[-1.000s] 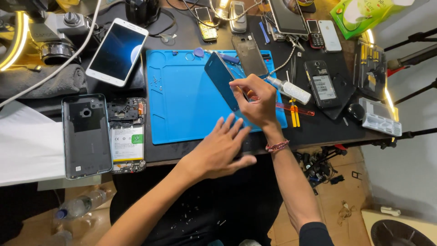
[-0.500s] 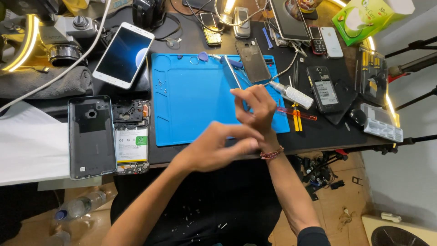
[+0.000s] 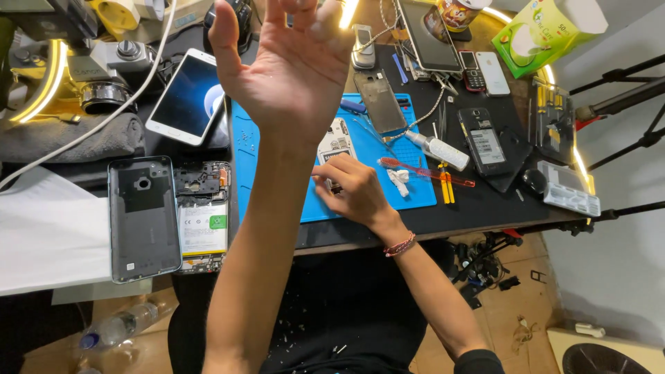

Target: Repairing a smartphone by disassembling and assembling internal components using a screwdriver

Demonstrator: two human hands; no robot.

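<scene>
Bench (image 3: 485, 208) runs dark across the upper half of the frame, cluttered. Blue work mat (image 3: 277, 180) sits centre, partly behind my left forearm. Left hand (image 3: 287, 62) is raised at top centre, palm toward the camera, fingers spread wide, holding nothing. Right hand (image 3: 353, 190) is down on the mat at frame centre, fingers curled with tips pressed onto a white opened phone (image 3: 337, 142) lying on the blue; whether it pinches anything small I cannot tell, the fingers hide it. Red-and-white bracelet on that wrist. Left of the mat: a grey phone back cover (image 3: 142, 218) lying flat, touching a stripped phone body (image 3: 203, 215) with board and battery exposed just to its right. Above those, a white smartphone (image 3: 185, 97) with dark screen, tilted, resting by a grey cloth (image 3: 83, 138). White sheet (image 3: 48, 235) at lower left edge. Upper mat: a metal phone frame (image 3: 379, 102) lying at an angle. Right of my hand: a crumpled white wipe (image 3: 400, 179) on the mat, a red toothbrush-type brush (image 3: 426, 171) touching it, a small white bottle (image 3: 436, 149) just above. Further right a black phone (image 3: 483, 142) with back off, then a clear parts box (image 3: 569, 197) near the bench edge. Green tissue box (image 3: 547, 34) top right.
</scene>
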